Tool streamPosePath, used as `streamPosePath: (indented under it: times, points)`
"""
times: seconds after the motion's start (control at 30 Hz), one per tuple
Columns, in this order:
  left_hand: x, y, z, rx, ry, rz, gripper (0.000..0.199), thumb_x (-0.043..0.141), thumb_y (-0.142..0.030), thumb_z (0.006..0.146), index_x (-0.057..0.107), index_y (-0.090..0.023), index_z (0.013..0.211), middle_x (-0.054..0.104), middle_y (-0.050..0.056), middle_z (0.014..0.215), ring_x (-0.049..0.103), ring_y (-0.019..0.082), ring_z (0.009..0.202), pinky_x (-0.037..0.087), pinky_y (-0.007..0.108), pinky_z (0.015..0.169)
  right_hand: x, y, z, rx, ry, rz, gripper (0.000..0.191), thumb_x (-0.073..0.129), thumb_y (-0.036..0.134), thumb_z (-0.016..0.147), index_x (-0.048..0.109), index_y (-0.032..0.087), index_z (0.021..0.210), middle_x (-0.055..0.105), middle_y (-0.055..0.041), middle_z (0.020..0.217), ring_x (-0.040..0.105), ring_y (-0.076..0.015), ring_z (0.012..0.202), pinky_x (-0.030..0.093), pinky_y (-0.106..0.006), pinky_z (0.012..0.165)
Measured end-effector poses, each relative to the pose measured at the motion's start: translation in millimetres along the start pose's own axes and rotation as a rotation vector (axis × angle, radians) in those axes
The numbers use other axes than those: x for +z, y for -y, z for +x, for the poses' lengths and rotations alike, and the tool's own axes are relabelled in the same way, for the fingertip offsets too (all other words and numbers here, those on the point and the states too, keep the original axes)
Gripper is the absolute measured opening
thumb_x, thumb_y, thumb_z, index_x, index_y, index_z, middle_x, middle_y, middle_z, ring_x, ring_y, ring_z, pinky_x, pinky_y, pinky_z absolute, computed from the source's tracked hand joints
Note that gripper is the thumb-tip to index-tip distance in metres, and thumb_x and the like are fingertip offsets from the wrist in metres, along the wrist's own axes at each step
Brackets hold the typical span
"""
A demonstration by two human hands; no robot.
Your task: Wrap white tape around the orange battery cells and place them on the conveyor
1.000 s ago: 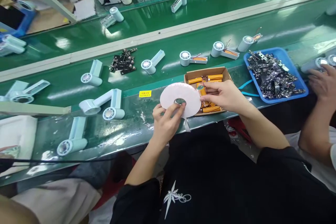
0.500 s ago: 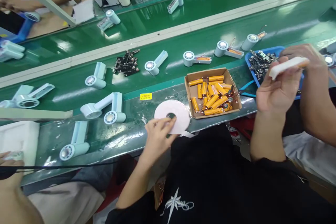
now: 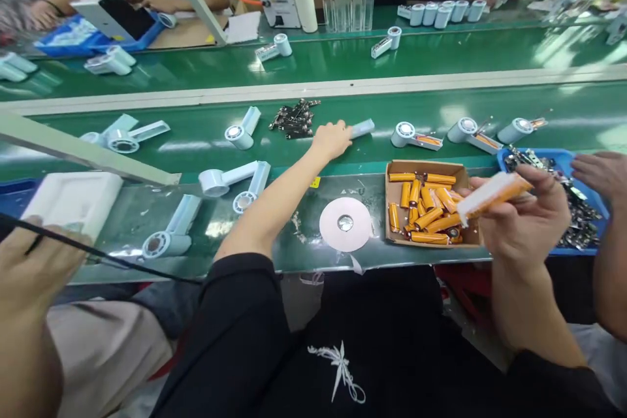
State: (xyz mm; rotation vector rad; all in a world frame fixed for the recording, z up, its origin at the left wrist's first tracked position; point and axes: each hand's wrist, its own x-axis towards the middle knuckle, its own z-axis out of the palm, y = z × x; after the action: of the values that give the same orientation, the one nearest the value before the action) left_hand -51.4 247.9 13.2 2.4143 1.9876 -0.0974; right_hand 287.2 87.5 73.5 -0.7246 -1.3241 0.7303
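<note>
My left hand [image 3: 333, 140] reaches across the green belt, its fingers wrapped over the round end of a light blue housing [image 3: 363, 128]. In my right hand [image 3: 526, 222] is an orange battery [image 3: 504, 194] with a white strip along it, held above the right edge of the cardboard box [image 3: 392, 235]. Several orange batteries [image 3: 428, 217] with wires lie in that box. A roll of white tape [image 3: 333, 225] lies flat on the near bench, its loose end hanging over the front edge.
Beside the box, a blue tray [image 3: 563, 155] holds metal parts, with another person's hand [image 3: 600, 173] over it. Black parts [image 3: 294, 119] and more light blue housings [image 3: 240, 134] sit on the belt. At the left, a person's hand [image 3: 39, 268] is near a white foam tray [image 3: 105, 192].
My left hand has left the tape roll and moved forward onto a housing on the belt. My right hand still holds the battery, now lower and nearer the box. The view has shifted.
</note>
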Motion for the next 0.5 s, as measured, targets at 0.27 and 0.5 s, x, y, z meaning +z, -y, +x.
streamPosePath:
  times: [0.27,0.5]
  points:
    - [5.2,10,18,0.316,0.094,-0.055,0.043,0.057,-0.01,0.089,0.084,-0.022,0.121,0.073,0.011,0.143,0.059,0.031,0.132,0.052,0.042,0.119,43,-34,73,0.032,0.387,-0.118,0.047,0.101,0.04,0.083,0.08,0.029,0.124,0.082,0.0001,0.102,0.084,-0.0243,0.088,0.075,-0.038,0.083]
    - [-1.9,0,27,0.293,0.079,-0.228,0.024,0.07,-0.026,0.087,0.086,-0.023,0.106,0.08,0.015,0.127,0.064,0.035,0.132,0.047,0.047,0.122,112,-137,128,0.306,0.679,-0.494,0.046,0.09,0.027,0.081,0.074,0.016,0.123,0.083,-0.0048,0.094,0.082,-0.0264,0.094,0.066,-0.042,0.099]
